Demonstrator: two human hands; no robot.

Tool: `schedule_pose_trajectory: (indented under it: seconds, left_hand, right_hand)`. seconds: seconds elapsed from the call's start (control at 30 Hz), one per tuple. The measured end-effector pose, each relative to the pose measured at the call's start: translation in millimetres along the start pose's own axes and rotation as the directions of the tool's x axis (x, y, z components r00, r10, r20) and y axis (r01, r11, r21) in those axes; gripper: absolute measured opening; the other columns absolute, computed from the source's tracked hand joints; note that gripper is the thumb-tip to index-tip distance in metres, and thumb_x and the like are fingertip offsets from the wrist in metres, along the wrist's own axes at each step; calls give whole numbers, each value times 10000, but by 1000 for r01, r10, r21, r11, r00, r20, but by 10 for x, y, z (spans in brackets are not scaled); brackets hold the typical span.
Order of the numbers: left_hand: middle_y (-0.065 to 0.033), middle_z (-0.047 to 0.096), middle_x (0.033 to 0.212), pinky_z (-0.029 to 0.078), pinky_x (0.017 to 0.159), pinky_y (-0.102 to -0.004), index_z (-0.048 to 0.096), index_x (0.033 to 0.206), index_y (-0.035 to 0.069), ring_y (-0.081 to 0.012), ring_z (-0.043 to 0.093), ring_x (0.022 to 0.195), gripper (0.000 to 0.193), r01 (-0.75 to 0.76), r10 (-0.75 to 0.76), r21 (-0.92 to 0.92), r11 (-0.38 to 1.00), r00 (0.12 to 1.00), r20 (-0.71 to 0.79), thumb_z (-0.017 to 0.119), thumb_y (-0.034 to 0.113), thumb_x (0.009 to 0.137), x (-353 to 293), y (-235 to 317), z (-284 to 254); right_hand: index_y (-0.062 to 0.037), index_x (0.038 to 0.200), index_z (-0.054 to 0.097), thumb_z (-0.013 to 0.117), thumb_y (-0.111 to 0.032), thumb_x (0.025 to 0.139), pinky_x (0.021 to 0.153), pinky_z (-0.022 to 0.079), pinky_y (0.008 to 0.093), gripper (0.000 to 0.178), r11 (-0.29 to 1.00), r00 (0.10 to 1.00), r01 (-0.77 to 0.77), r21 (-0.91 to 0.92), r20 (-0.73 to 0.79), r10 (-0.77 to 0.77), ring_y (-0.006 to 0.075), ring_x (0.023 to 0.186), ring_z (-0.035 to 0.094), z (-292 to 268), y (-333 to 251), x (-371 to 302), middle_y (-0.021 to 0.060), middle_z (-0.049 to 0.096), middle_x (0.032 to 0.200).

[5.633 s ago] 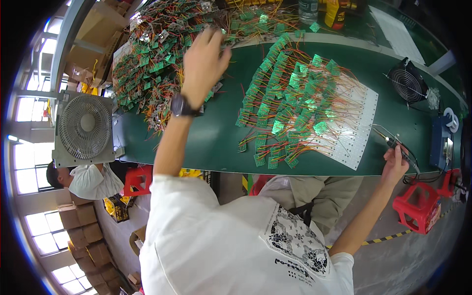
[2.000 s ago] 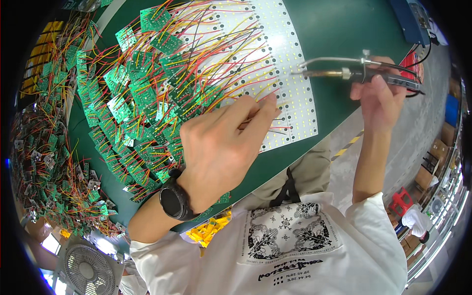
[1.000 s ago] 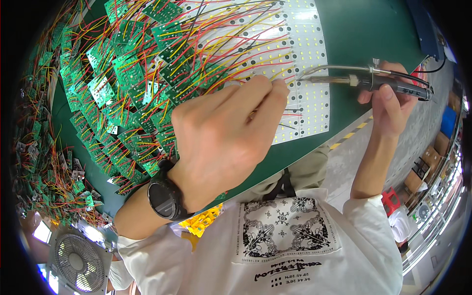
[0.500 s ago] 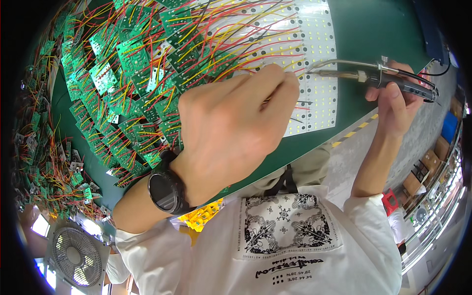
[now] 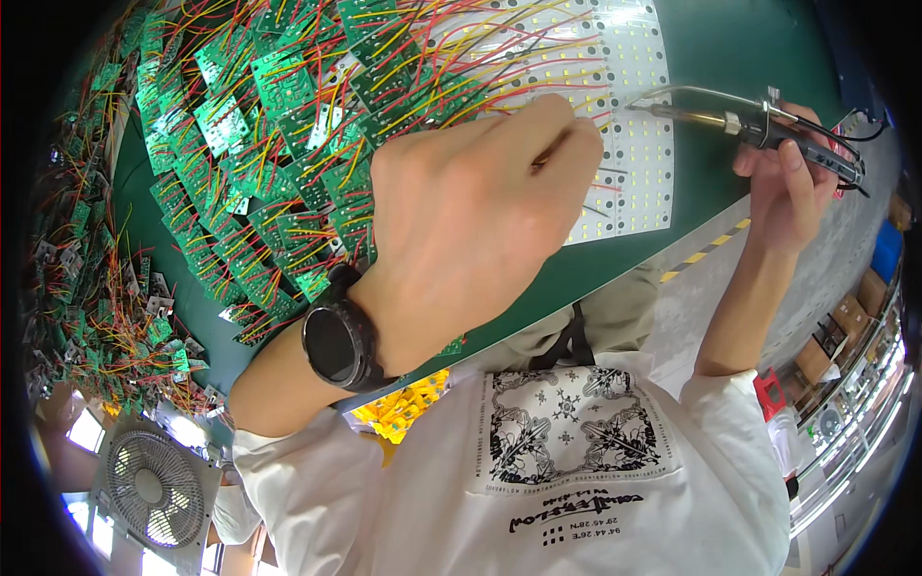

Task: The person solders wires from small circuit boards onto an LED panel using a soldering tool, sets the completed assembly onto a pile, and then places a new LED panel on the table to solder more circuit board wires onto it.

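My left hand (image 5: 480,206), with a black watch (image 5: 338,344) on its wrist, hovers over a white LED sheet (image 5: 645,182). Its fingers are closed in a pinch; the back of the hand hides what is between them. My right hand (image 5: 795,182) grips a soldering iron (image 5: 696,117) by its dark handle. A thin curved metal tube (image 5: 706,90) is clamped to the iron and meets it near the tip. That tip points at the sheet, just right of my left fingers. Red, yellow and black wires (image 5: 538,58) run across the sheet from green circuit boards (image 5: 280,84).
Overlapping wired boards cover the left of the green table (image 5: 744,48). More boards lie heaped (image 5: 106,317) at the far left. Yellow parts (image 5: 403,408) sit below the table edge. A fan (image 5: 154,485) stands lower left, cartons (image 5: 850,317) at right.
The whole view has shifted a little. Against the sheet, the iron's tip and my left hand have moved slightly up and right. My right hand keeps its grip on the iron.
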State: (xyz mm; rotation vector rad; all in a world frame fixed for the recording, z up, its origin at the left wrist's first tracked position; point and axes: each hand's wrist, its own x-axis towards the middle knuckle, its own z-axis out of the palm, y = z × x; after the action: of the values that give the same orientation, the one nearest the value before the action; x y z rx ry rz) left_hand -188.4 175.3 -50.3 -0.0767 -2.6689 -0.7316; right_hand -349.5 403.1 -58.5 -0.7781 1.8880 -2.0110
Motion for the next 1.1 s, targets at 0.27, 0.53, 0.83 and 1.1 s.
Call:
schedule_pose_trajectory:
  seconds: [0.27, 0.53, 0.83, 1.1]
  left_hand:
    - [-33, 576, 711, 396, 431, -278, 685, 847, 63, -173, 511, 480, 89, 15, -22, -203, 979, 999, -32, 705, 80, 762, 73, 58, -67]
    - [-100, 593, 724, 428, 462, -343, 646, 795, 28, -252, 555, 528, 13, -23, 106, -281, 959, 954, 281, 655, 35, 788, 138, 89, -193]
    - [-66, 529, 710, 397, 451, -315, 649, 851, 25, -215, 528, 530, 109, -109, 115, -87, 990, 991, 64, 706, 31, 758, 119, 31, -91]
    - [-51, 453, 693, 375, 427, -320, 594, 830, 37, -180, 485, 498, 128, -112, 109, -50, 992, 993, -50, 688, 65, 749, 75, -58, 39]
  right_hand:
    - [118, 1069, 557, 585, -70, 864, 504, 460, 288, 280, 994, 997, -57, 96, -40, 61, 214, 555, 602, -15, 26, 12, 179, 633, 756]
    - [102, 1040, 569, 629, -66, 841, 486, 454, 268, 266, 993, 996, -58, 106, -56, 64, 191, 533, 602, 22, -37, 20, 148, 633, 727]
    - [102, 1023, 575, 654, -29, 823, 488, 482, 275, 252, 991, 993, -116, 65, 5, 116, 194, 542, 621, -20, -33, -14, 145, 638, 715]
    - [85, 997, 568, 652, -95, 814, 468, 482, 285, 269, 998, 995, -61, -3, 84, 61, 197, 528, 594, -54, 4, -8, 142, 604, 830]
